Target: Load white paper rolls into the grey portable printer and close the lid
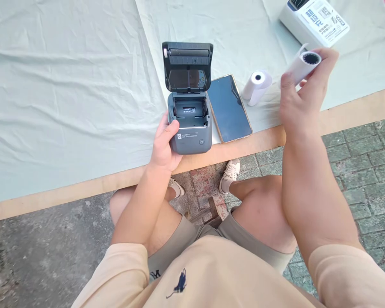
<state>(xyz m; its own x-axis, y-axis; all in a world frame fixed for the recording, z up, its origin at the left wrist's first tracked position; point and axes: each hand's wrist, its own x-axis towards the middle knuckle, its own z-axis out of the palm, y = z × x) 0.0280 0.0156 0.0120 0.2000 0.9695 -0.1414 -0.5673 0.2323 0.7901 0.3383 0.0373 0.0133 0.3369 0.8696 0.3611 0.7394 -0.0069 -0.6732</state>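
My left hand (164, 143) grips the lower left side of a dark grey label printer (192, 139), its thumb on the front edge. The printer's black lid (188, 64) stands raised, and no roll sits in the paper bay. Over the right part of the table, my right hand (303, 96) is closed around a white paper roll (300, 68) with a dark toothed core; a loose end of paper curls up at its far side. A second, smaller paper roll (257, 85) stands on the cloth between the right hand and the printer, its end partly unrolled.
A smartphone (230, 109) with a dark screen lies just right of the printer. At the far right is a white printed box (317, 21). Pale cloth (77, 85) covers the table, leaving its wooden front edge (67, 188) bare. My knees are below that edge.
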